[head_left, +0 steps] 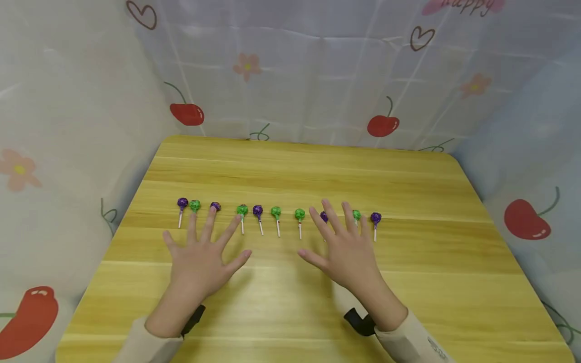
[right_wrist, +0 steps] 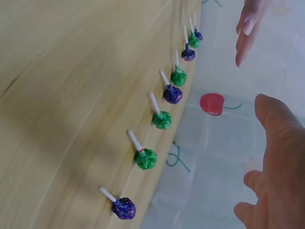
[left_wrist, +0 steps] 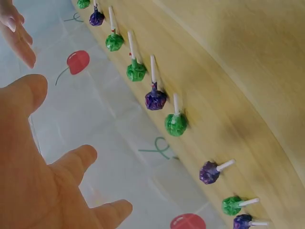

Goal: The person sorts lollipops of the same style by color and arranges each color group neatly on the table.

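Note:
Several wrapped lollipops lie in a row across the table, heads toward the far side and white sticks toward the person. Their wrappers are purple or green, such as the purple lollipop [head_left: 182, 202] at the left end and the green lollipop [head_left: 300, 214] right of centre. Fingers spread wide, the left hand [head_left: 199, 262] hovers over the left part of the row, holding nothing. Likewise spread, the right hand [head_left: 349, 252] is over the right part and partly covers a purple lollipop [head_left: 324, 216] and a green lollipop [head_left: 356, 215]. Both palms face down, casting shadows on the wood.
The table [head_left: 272, 171] has a light wood top with rounded corners. A pale curtain [head_left: 308, 91] printed with cherries, hearts and flowers surrounds its back and sides. Dark straps [head_left: 360, 322] show at the wrists below beige sleeves [head_left: 408, 338].

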A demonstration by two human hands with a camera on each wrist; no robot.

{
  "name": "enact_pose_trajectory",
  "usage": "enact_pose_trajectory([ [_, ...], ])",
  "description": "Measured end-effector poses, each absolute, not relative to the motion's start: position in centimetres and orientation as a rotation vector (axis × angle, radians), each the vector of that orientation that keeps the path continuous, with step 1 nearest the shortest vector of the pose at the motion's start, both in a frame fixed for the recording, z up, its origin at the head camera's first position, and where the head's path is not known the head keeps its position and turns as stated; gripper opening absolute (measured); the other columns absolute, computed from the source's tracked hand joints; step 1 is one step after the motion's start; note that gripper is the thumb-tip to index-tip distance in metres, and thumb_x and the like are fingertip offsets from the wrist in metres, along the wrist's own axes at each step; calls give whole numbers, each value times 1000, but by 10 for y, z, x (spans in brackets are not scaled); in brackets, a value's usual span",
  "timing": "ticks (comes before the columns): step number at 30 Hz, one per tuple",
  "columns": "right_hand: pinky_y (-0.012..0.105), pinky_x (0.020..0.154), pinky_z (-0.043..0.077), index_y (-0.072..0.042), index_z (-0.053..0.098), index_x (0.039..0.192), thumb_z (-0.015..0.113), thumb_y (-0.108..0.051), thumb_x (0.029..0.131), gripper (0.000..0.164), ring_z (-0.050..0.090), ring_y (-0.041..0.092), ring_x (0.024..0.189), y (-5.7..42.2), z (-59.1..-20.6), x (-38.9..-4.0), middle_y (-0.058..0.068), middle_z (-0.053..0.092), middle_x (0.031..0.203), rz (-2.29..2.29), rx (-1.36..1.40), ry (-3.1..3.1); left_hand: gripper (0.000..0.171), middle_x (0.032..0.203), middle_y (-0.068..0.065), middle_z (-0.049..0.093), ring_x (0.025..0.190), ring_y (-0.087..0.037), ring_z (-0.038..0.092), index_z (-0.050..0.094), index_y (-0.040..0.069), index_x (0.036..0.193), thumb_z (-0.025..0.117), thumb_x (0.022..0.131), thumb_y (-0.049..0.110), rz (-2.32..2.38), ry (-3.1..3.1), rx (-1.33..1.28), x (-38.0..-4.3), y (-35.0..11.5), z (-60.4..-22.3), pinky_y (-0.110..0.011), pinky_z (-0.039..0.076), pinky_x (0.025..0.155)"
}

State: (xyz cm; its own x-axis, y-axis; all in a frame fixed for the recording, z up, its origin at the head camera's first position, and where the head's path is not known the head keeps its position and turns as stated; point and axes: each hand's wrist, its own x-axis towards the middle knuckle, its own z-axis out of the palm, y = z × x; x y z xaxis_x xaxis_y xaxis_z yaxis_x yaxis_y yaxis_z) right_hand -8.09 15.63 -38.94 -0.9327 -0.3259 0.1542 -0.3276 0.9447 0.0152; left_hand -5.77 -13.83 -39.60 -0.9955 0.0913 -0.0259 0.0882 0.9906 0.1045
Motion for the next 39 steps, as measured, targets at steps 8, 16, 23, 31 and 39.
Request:
enact_pose_trajectory([
  [8, 65, 116, 28, -30, 27, 158, 61, -74, 83, 93, 22, 37, 152, 144, -390, -107, -5, 32, 162, 405, 632, -2988, 64, 151, -18, 45, 137, -43, 43, 43, 20, 151, 60, 96, 49, 379, 3297, 301, -72, -161, -391, -68, 45, 96],
  [16, 61, 111, 39, -27, 45, 150, 72, -54, 85, 74, 39, 34, 145, 123, -391, -139, 10, 45, 154, 980, 669, -2989, 53, 136, -18, 59, 122, -43, 57, 57, 8, 135, 76, 88, 22, 815, 3252, 348, -93, -203, -395, -59, 51, 91],
  [23, 43, 115, 41, -23, 56, 142, 71, -42, 90, 57, 48, 18, 139, 97, -399, -167, -7, 58, 143, 1294, 753, -2927, 56, 147, -18, 51, 137, -43, 43, 52, 10, 142, 73, 91, 17, 1039, 3049, 209, -117, -235, -398, -63, 37, 108],
  [31, 37, 113, 43, -20, 57, 141, 69, -38, 92, 53, 51, 15, 136, 42, -403, -192, -7, 59, 142, 1372, 841, -2975, 59, 149, -23, 46, 137, -49, 38, 45, 13, 149, 66, 97, 30, 1032, 2908, 43, -141, -272, -403, -68, 35, 107],
  [39, 36, 114, 41, -22, 60, 138, 70, -37, 92, 50, 57, 12, 130, -14, -415, -209, -9, 65, 135, 1142, 933, -3034, 57, 153, -22, 41, 139, -48, 35, 45, 10, 148, 67, 96, 23, 970, 2862, 27, -165, -291, -418, -67, 32, 110],
])
